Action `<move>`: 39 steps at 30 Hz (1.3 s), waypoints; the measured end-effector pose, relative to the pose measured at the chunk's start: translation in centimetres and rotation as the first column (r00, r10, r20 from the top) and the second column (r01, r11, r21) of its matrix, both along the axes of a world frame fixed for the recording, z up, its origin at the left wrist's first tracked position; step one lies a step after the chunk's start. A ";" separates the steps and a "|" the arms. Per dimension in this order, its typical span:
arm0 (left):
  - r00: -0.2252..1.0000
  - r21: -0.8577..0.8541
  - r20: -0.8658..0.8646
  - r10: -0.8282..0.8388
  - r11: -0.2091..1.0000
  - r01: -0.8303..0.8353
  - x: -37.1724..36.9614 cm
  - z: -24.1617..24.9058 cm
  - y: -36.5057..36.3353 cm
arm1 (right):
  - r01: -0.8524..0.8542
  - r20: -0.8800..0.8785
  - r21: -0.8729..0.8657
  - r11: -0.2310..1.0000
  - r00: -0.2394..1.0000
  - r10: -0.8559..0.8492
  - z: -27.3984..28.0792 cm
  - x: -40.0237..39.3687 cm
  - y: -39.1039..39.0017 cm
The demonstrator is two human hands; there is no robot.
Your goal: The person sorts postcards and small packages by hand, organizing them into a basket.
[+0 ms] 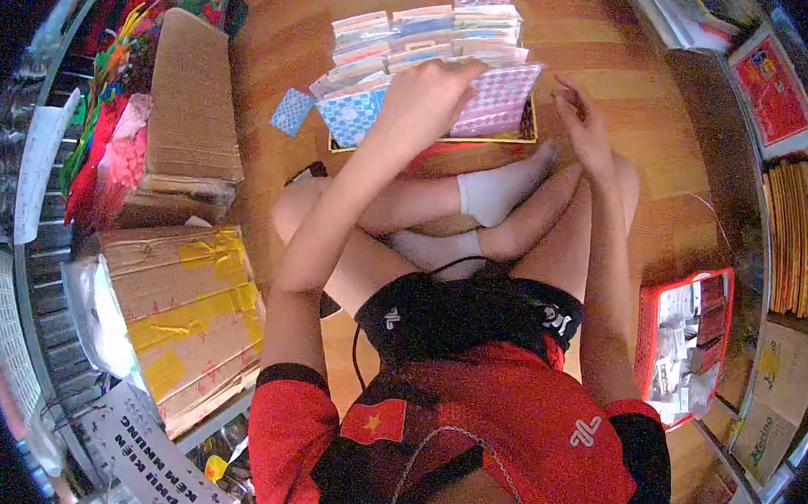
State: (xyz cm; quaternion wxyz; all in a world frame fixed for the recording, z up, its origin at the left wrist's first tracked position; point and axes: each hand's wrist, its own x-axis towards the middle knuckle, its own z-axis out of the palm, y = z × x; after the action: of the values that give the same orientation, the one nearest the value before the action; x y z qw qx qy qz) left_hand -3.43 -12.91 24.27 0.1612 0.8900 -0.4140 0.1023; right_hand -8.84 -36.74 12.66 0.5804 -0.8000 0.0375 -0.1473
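My left hand [434, 93] reaches over an open box [525, 134] filled with rows of packets in clear sleeves [425, 24]. Its fingers are closed at the upper left edge of a pink checkered packet [501, 100], and the fingertips are partly hidden. Left of it in the front row stands a blue checkered packet [350, 117]. To the right of the box, my right hand [583, 124] is open and empty, fingers apart. A small blue patterned packet [291, 111] lies on the floor beside the box's left side.
My crossed legs are just below the box. Cardboard boxes [195, 97] and a taped carton [184, 316] stand at the left by a shelf. A red basket [639, 348] of small packs is at the right, near shelves with brown envelopes [787, 237].
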 end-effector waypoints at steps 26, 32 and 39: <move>0.916 0.106 0.402 0.008 0.993 -0.055 0.3 -5.2 0.4 | 0.207 0.030 -0.390 0.897 0.977 -0.212 0.8 1.1 6.0; 0.886 0.150 0.464 -0.021 0.987 -0.055 0.6 -5.7 0.5 | 0.201 0.062 -0.407 0.891 0.979 -0.192 1.0 1.2 6.0; 0.941 0.033 0.328 -0.087 0.996 0.081 1.5 -5.4 1.5 | 0.207 0.115 -0.421 0.883 0.978 -0.174 -0.2 1.3 5.9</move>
State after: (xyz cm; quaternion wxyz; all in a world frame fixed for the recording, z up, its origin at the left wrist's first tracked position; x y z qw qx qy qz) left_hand -1.92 -11.38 18.86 0.0857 0.8434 -0.4737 0.2386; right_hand -7.55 -30.87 12.46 0.3727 -0.8949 0.0610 -0.2380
